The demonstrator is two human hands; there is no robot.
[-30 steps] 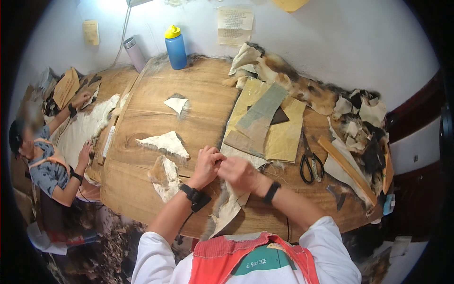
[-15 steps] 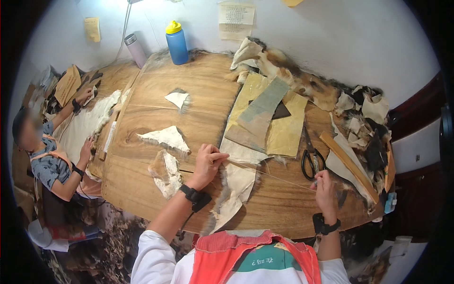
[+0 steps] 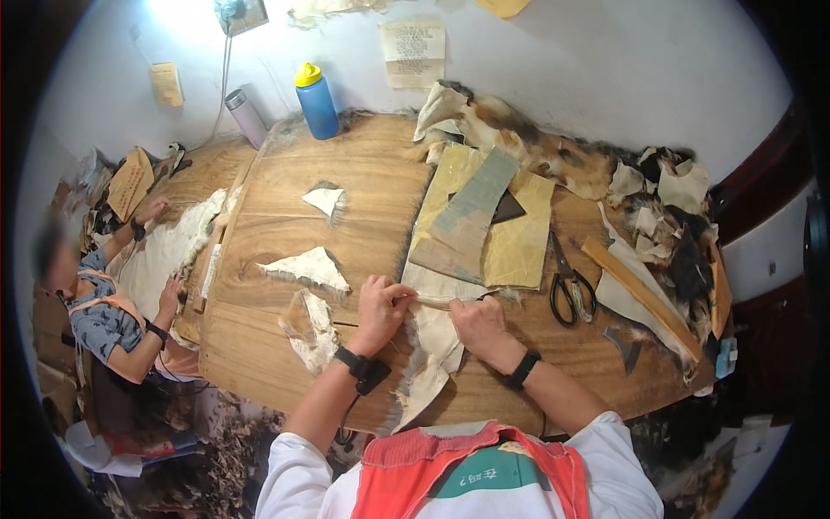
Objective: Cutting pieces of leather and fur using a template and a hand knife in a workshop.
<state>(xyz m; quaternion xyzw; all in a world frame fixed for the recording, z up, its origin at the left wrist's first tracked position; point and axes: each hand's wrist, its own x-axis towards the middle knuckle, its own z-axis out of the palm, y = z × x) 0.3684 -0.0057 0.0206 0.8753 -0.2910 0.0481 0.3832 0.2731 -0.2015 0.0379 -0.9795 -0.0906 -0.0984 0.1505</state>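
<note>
Thumb and fingers of the left hand [image 3: 385,313] are closed in a pinch on the left edge of a long, cream-coloured, fur-edged strip of pelt [image 3: 435,342]. By the curled, nearly closed fingers of the right hand [image 3: 484,330], the same strip is gripped at its right edge, level with the left hand – whether anything smaller is held inside either grip cannot be told. A short crosswise edge of the strip is stretched between the 2 hands; below it, the pelt is draped toward the person's body over the wooden desk [image 3: 372,225].

Just beyond the hands, a creased yellow sheet [image 3: 523,246] is laid, overlapped by a long grey-green and tan flat strip [image 3: 475,197] and a dark brown flat piece [image 3: 509,208]. To the right, black-handled scissors [image 3: 565,273] are set down, and a straight wooden bar [image 3: 640,297] is laid across a pointed cream pelt [image 3: 612,290].

On the left, 3 cream hide scraps [image 3: 311,267] are spread in a loose column. At the back – by the wall – a blue bottle with a yellow cap [image 3: 319,108] is stood near a lilac flask [image 3: 247,119]. At far left, a large cream pelt [image 3: 169,248] is being handled by a co-worker [image 3: 112,316].
</note>
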